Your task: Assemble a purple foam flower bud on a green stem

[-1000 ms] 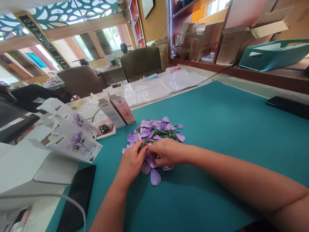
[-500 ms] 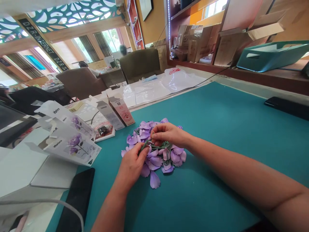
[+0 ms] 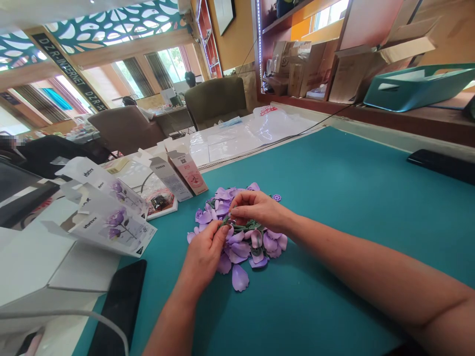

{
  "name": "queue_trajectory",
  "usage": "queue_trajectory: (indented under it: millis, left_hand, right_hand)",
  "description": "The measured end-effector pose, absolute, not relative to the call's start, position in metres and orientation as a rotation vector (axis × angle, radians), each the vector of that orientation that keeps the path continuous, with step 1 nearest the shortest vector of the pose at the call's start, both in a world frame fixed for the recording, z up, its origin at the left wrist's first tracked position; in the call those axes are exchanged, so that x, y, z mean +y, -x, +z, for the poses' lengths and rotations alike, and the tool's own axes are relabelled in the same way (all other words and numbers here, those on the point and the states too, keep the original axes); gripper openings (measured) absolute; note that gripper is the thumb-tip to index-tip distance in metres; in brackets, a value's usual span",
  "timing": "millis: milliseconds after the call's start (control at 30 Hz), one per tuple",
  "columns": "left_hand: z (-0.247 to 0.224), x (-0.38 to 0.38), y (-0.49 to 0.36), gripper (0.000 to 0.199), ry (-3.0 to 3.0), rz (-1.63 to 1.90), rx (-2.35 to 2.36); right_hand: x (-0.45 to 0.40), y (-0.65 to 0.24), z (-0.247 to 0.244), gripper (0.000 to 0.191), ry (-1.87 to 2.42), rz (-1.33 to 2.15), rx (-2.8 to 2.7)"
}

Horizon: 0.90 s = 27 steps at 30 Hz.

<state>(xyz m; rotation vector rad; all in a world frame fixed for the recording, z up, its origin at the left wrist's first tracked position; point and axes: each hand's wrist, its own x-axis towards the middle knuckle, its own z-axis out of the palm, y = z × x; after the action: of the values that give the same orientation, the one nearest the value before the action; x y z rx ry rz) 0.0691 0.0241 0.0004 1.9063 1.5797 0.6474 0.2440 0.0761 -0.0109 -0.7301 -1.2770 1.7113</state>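
A pile of purple flower petals [image 3: 237,251] lies on the teal mat, with green stem parts [image 3: 254,225] among them. Over the left of this pile, my left hand [image 3: 204,252] is closed, thumb against fingers, on a small green stem piece [image 3: 225,219]. My right hand [image 3: 258,210] reaches in from the right, its thumb and fingertips pinched together right at the tip of that stem piece. Whatever sits between those fingertips is too small to make out. One loose petal [image 3: 240,278] lies at the near edge of the pile.
White boxes with rose pictures [image 3: 117,225] stand open at the left, and a pink-and-grey box [image 3: 188,173] behind the pile. A black slab-like object [image 3: 124,296] lies front left, another dark one [image 3: 441,165] far right. A grey cable [image 3: 92,312] crosses the lower left.
My right fingertips have shifted slightly left, closer to the tip of the green stem piece. My left hand keeps its grip. The whole view has moved a little.
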Motion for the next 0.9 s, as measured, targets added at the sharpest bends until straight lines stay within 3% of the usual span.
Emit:
queue_trajectory:
  millis: [433, 567, 733, 900]
  left_hand:
    - [-0.0028, 0.0242, -0.0716, 0.032, -1.892, 0.66, 1.559]
    - [-0.0025, 0.0231, -0.0721, 0.031, -1.898, 0.671, 1.573]
    - [-0.0013, 0.0217, -0.072, 0.031, -1.911, 0.661, 1.597]
    - [-0.0021, 0.0233, -0.0719, 0.032, -1.93, 0.696, 1.602]
  right_hand:
    - [0.0741, -0.2391, -0.0186, 0.018, 0.711, 1.616, -1.365]
    - [0.0724, -0.2384, -0.0196, 0.008, 0.75, 1.376, -1.615]
    - [0.0704, -0.2399, -0.0196, 0.019, 0.844, 0.879, -1.937]
    - [0.069, -0.2383, -0.0204, 0.022, 0.864, 0.742, -1.975]
